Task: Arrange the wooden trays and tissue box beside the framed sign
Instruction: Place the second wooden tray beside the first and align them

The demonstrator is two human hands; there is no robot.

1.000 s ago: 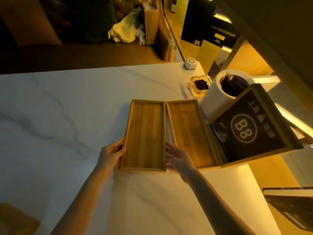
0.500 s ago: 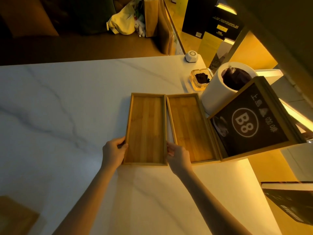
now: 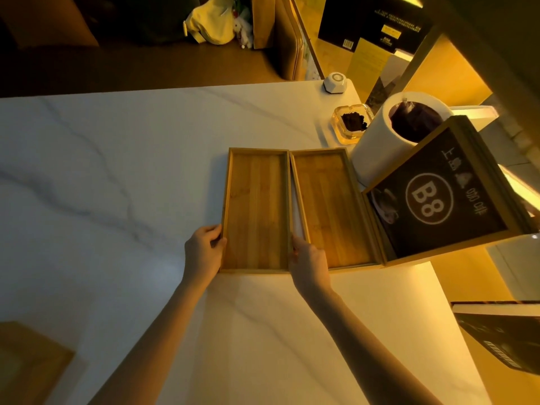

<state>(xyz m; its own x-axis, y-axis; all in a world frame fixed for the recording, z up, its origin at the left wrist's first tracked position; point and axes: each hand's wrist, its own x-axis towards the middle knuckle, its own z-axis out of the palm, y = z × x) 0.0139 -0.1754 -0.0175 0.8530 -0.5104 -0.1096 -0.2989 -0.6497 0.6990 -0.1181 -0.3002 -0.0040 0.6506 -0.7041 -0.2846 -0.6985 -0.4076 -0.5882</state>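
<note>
Two shallow wooden trays lie side by side on the white marble table (image 3: 117,171). My left hand (image 3: 204,252) grips the left rim of the left tray (image 3: 255,209) near its front corner. My right hand (image 3: 309,258) presses that tray's right rim, fingers in the narrow gap between the trays. The right tray (image 3: 330,206) touches the framed sign (image 3: 438,197), a dark board marked "B8" in a wooden frame that leans back. Behind the sign stands a white cylindrical tissue holder (image 3: 377,147) with a dark opening on top.
A glass ashtray (image 3: 352,121) with dark contents and a small white hexagonal device (image 3: 335,81) sit at the far right corner. A wooden piece (image 3: 26,363) shows at the near left, a dark book (image 3: 502,334) at the right edge.
The left tray has slid away from me and straightened beside the right tray. My right hand's fingers have closed from spread onto its rim.
</note>
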